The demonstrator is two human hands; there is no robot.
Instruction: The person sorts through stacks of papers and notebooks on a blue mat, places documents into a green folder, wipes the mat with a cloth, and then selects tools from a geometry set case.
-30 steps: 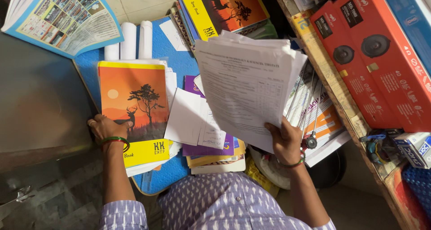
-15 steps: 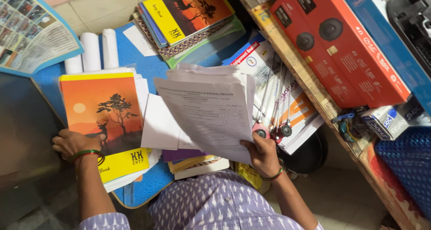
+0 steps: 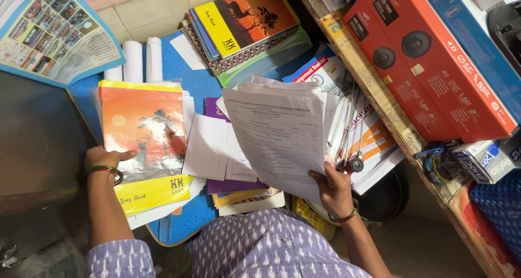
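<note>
Right hand (image 3: pixel 334 188), lower centre-right, pinches a sheaf of papers (image 3: pixel 277 134) at its bottom corner, raised over the table (image 3: pixel 187 71). Left hand (image 3: pixel 103 158), centre-left, lies loosely curled on the orange notebook's (image 3: pixel 144 139) edge. Stethoscopes (image 3: pixel 353 142) hang just right; red boxes (image 3: pixel 429 55) upper right.

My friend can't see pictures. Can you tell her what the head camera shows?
A person's right hand holds up a stack of printed papers over a cluttered blue table. The left hand rests on the edge of an orange and yellow notebook. More notebooks and red boxes lie around.
</note>
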